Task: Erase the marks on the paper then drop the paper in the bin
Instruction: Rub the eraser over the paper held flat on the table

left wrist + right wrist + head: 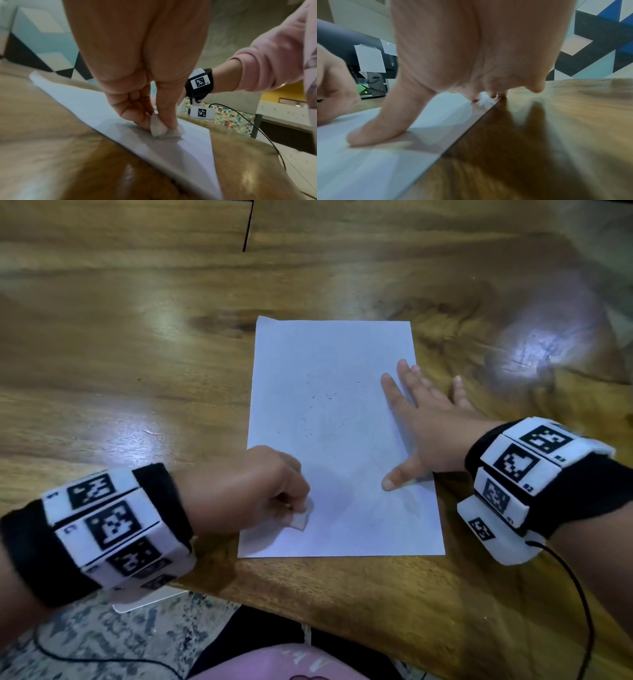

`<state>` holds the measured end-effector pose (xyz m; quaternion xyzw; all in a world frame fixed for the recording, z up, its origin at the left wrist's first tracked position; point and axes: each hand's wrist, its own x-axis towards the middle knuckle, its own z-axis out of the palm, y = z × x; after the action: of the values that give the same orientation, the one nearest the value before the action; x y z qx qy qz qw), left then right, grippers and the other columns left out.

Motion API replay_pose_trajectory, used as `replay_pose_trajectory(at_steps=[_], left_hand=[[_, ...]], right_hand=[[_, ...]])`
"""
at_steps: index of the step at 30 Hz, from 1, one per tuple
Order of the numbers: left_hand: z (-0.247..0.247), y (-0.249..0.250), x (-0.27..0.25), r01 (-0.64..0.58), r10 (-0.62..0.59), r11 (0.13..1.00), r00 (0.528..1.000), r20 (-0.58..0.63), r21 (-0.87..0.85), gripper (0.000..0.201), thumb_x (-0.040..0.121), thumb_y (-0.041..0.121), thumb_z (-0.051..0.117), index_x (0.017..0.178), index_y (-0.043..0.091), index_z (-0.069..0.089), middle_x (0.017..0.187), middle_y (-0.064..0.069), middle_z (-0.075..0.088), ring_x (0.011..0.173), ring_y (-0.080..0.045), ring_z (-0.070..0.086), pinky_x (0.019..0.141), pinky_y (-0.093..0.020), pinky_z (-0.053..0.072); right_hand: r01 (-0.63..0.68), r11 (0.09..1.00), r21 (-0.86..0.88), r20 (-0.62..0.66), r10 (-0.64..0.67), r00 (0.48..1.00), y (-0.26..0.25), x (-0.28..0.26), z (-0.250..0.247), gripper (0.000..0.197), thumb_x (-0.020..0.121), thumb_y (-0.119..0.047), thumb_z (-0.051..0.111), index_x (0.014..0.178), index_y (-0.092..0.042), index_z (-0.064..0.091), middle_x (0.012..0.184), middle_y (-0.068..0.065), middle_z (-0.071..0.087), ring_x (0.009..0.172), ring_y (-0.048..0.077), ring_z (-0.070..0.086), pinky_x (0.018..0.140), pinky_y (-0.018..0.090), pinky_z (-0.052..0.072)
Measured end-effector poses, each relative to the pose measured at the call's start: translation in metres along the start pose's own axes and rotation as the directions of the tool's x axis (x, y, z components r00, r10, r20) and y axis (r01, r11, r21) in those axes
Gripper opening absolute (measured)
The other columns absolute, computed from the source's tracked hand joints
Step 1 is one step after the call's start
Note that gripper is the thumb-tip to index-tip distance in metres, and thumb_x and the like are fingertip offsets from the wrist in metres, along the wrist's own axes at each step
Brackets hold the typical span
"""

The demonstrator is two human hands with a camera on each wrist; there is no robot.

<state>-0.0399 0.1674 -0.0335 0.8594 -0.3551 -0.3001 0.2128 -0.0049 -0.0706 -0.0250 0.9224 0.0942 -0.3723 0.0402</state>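
Observation:
A white sheet of paper (335,412) lies flat on the wooden table (137,371), with small dark eraser crumbs scattered around its middle and faint smudges lower down. My left hand (253,491) pinches a small white eraser (301,517) and holds it against the paper's lower left part; the left wrist view shows the eraser (158,128) pressed on the sheet (171,146) between thumb and fingers. My right hand (418,426) lies flat with spread fingers over the paper's right edge, thumb (385,127) and fingertips pressing on the sheet (359,162). No bin is in view.
The table's front edge (342,590) runs just below the paper, with speckled floor and my lap beyond it. A black cable (579,594) hangs from the right wristband. A seam (248,224) splits the tabletop at the far side.

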Motion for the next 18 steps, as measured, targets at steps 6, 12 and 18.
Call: replay_pose_trajectory(at_steps=[6,12,18], left_hand=[[-0.014,0.007,0.042,0.007,-0.001,0.999,0.99,-0.141,0.044,0.017,0.078,0.027,0.068,0.076,0.011,0.067,0.082,-0.007,0.063,0.074,-0.018,0.054,0.06,-0.017,0.035],[0.003,-0.002,-0.001,0.004,-0.003,0.999,1.0,-0.023,0.044,0.006,0.078,0.021,0.066,0.074,0.018,0.066,0.074,0.009,0.053,0.067,-0.007,0.051,0.06,-0.028,0.045],[-0.022,-0.003,0.031,0.051,-0.049,0.999,0.985,-0.168,0.01,0.013,0.076,0.024,0.069,0.083,0.013,0.071,0.085,-0.004,0.065,0.078,-0.021,0.059,0.069,-0.033,0.049]], right_hand=[[0.009,1.0,0.007,-0.002,-0.009,1.0,0.0,0.001,0.001,0.144,0.055,-0.075,0.068,0.141,-0.021,-0.034,0.146,0.003,-0.044,0.136,0.017,-0.038,0.111,0.056,-0.016],[0.008,1.0,0.003,0.001,-0.008,1.0,0.001,0.003,0.001,0.145,0.054,-0.075,0.068,0.14,-0.022,-0.035,0.146,0.002,-0.045,0.135,0.016,-0.038,0.111,0.058,-0.016],[-0.005,1.0,-0.013,0.009,0.005,1.0,-0.001,0.003,0.0,0.145,0.054,-0.075,0.068,0.14,-0.021,-0.036,0.145,0.004,-0.045,0.136,0.018,-0.037,0.111,0.058,-0.015]])
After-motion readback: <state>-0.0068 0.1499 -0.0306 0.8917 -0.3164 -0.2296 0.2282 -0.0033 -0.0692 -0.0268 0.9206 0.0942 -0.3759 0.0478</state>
